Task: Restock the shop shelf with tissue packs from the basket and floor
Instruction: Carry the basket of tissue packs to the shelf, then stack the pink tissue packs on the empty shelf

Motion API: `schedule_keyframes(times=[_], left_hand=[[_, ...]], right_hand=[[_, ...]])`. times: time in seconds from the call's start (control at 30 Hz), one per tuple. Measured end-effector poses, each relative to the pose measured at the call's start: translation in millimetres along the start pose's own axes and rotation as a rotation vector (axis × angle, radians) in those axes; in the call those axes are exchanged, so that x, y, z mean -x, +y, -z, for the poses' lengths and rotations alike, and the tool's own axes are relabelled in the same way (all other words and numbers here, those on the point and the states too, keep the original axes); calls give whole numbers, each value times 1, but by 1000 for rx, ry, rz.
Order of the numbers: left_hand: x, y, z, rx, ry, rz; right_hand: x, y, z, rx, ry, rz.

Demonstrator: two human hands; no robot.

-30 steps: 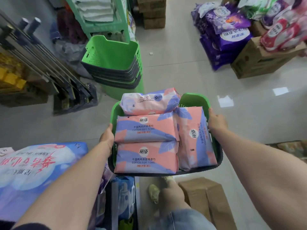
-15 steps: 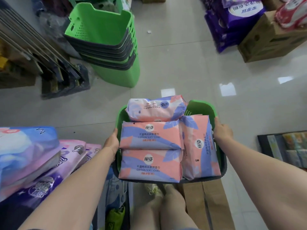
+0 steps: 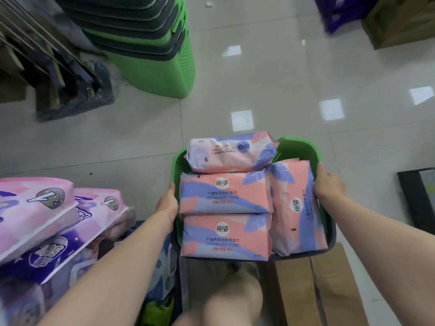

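- So the basket [image 3: 299, 147] is still up off the floor [image 3: 259, 78]. The left hand [image 3: 167, 203] is gripping its left rim and the right hand [image 3: 328, 184] is clamped on the right rim.
- Compared with a second ago, the stack of green baskets [image 3: 146, 43] has slid to the top edge and pink and purple packs [image 3: 47, 220] popped in at left. My guess is the load's being walked along, with no shelf in sight yet.
- All four tissue packs [image 3: 223, 194] sit in the basket just as they did, none stocked.
- Labels: round logo "丽姿", "COTTON SOFT TOWEL" under a blurry Chinese line, and a handwritten "8" on some. The writing on the left-side packs is too smeared to read.
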State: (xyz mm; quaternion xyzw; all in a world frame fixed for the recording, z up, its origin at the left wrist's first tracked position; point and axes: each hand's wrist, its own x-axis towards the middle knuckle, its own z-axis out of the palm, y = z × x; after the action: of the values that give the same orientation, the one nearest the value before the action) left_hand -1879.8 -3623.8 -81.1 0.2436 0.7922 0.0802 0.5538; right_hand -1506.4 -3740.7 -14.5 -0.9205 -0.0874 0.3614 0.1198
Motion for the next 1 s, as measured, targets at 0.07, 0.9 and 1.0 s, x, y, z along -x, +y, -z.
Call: schedule_keyframes(times=[0.07, 0.9, 1.0], left_hand=[[9, 2, -13, -7, -5, -19], [-24, -24, -79, -48, -144, 153], [-25, -12, -82, -304, 91, -78]], right_hand=[[-11, 8, -12, 32, 4, -3], [-82, 46, -91, -67, -63, -131], [-73, 38, -96, 36, 70, -128]])
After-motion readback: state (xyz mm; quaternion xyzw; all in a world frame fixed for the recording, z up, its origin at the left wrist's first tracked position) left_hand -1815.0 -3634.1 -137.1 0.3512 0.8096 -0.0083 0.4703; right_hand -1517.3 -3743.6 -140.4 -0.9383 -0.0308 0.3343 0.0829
